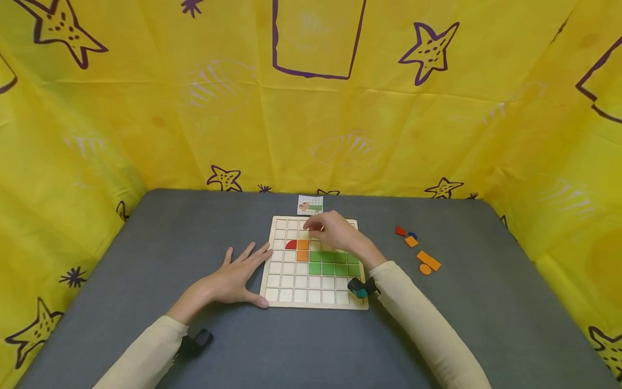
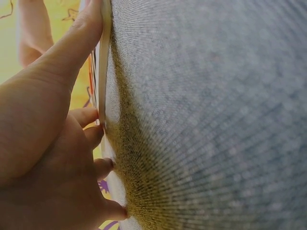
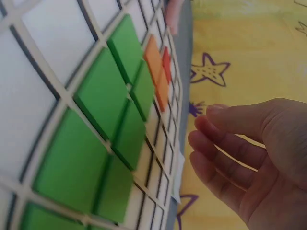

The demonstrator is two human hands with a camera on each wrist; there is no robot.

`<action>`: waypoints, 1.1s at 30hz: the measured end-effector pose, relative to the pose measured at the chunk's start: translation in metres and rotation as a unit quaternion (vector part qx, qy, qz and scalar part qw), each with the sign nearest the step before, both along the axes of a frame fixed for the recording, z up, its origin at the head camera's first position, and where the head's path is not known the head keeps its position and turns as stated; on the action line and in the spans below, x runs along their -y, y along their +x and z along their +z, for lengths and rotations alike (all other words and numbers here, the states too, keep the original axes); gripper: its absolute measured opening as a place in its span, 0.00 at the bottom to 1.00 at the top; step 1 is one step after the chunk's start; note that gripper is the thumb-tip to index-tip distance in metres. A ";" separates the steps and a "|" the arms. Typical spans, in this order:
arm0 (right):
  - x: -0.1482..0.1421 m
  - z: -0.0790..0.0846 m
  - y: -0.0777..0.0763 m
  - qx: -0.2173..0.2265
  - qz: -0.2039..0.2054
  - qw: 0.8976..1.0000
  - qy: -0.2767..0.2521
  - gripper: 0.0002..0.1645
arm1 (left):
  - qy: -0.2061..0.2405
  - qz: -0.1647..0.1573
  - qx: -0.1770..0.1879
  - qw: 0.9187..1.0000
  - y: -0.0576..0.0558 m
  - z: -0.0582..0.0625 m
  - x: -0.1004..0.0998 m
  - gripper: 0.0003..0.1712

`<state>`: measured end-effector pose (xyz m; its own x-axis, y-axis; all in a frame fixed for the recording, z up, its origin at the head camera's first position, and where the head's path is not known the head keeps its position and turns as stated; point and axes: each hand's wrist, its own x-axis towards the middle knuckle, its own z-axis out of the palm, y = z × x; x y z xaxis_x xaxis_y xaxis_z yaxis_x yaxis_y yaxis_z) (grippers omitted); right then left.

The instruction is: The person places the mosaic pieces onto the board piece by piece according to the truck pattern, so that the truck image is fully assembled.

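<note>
A wooden grid board [image 1: 286,295] lies on the grey table. My left hand [image 1: 235,278] is spread flat beside it, fingertips and thumb touching its left edge; the left wrist view shows the thumb against the board's rim. Over the upper rows hovers my right hand [image 1: 335,231], its fingers loosely bent. No piece shows between thumb and fingers of that hand [image 3: 254,153] in the right wrist view. Set in the grid are a red rounded piece [image 1: 291,245], orange squares [image 1: 303,255] and several green squares [image 1: 328,268], partly shaded by the right arm.
A small printed pattern card [image 1: 310,205] lies behind the board. Loose pieces sit to the right: a red one [image 1: 400,230], a blue one [image 1: 413,235], an orange square [image 1: 411,242], an orange rectangle [image 1: 430,260] and an orange circle [image 1: 425,269].
</note>
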<state>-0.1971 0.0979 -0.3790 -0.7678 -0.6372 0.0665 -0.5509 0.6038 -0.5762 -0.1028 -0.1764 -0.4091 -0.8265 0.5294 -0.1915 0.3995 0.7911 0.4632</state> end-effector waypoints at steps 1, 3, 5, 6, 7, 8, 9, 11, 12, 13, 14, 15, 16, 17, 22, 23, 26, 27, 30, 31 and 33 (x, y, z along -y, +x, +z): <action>-0.002 0.001 0.000 -0.003 -0.002 1.000 -0.004 0.11 | 0.001 0.001 0.001 1.000 0.000 0.000 0.000 0.66; -0.007 0.004 -0.002 -0.009 -0.005 1.000 -0.010 0.12 | 0.000 0.001 0.002 1.000 0.000 0.000 0.001 0.66; -0.012 0.006 -0.004 -0.009 -0.011 1.000 -0.017 0.12 | -0.001 0.001 0.002 1.000 0.000 0.000 0.001 0.66; -0.015 0.006 -0.004 -0.009 -0.013 1.000 -0.021 0.13 | -0.001 0.001 0.002 1.000 0.000 0.000 0.001 0.66; -0.017 0.006 -0.005 -0.012 -0.013 1.000 -0.023 0.13 | -0.001 0.002 0.002 1.000 0.000 0.000 0.002 0.66; -0.020 0.007 -0.006 -0.013 -0.014 0.999 -0.026 0.13 | -0.001 0.002 0.002 1.000 0.000 0.000 0.002 0.66; -0.023 0.007 -0.006 -0.015 -0.015 0.999 -0.027 0.13 | -0.001 0.002 0.002 1.000 0.000 0.000 0.002 0.66; -0.029 0.007 -0.008 -0.016 -0.019 0.999 -0.028 0.12 | 0.000 0.001 0.002 1.000 0.000 0.000 0.001 0.66; -0.032 0.007 -0.008 -0.014 -0.023 0.999 -0.028 0.12 | 0.000 0.001 0.002 1.000 0.000 0.000 0.001 0.66; -0.035 0.007 -0.008 -0.015 -0.025 0.999 -0.027 0.13 | 0.000 0.000 0.003 1.000 0.000 0.001 0.001 0.66; -0.038 0.007 -0.009 -0.014 -0.028 0.999 -0.028 0.13 | 0.000 0.000 0.004 1.000 0.000 0.001 0.001 0.66; -0.041 0.008 -0.009 -0.014 -0.031 0.999 -0.028 0.13 | 0.001 0.000 0.005 1.000 0.000 0.001 0.000 0.66; -0.045 0.008 -0.010 -0.012 -0.036 0.999 -0.030 0.13 | 0.001 0.001 0.006 1.000 0.000 0.001 0.000 0.66; -0.049 0.008 -0.010 -0.010 -0.041 0.999 -0.033 0.13 | 0.000 0.002 0.006 1.000 0.000 0.002 0.000 0.66; -0.071 0.007 -0.013 -0.002 -0.068 0.997 -0.040 0.13 | -0.005 0.007 0.009 1.000 0.000 0.001 -0.001 0.67; -0.075 0.007 -0.013 -0.003 -0.072 0.997 -0.040 0.13 | -0.006 0.008 0.009 1.000 -0.001 0.001 -0.001 0.67; -0.086 0.006 -0.014 -0.010 -0.079 0.996 -0.038 0.13 | -0.008 0.007 0.008 1.000 -0.001 0.000 -0.001 0.67; -0.089 0.005 -0.014 -0.012 -0.081 0.996 -0.039 0.13 | -0.008 0.007 0.009 1.000 -0.001 0.000 -0.001 0.67; -0.096 0.004 -0.014 -0.013 -0.087 0.995 -0.043 0.12 | -0.008 0.008 0.010 1.000 -0.001 0.000 -0.001 0.67; -0.097 0.003 -0.014 -0.014 -0.088 0.995 -0.045 0.12 | -0.009 0.009 0.011 1.000 -0.001 0.000 -0.001 0.67; -0.100 0.002 -0.014 -0.017 -0.088 0.995 -0.044 0.12 | -0.008 0.011 0.014 1.000 -0.001 0.000 -0.001 0.67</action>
<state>-0.2109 0.1979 -0.3766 -0.8636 -0.4833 0.1435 -0.4608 0.6411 -0.6137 -0.1042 -0.1756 -0.4089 -0.8316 0.5084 -0.2235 0.3696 0.8070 0.4606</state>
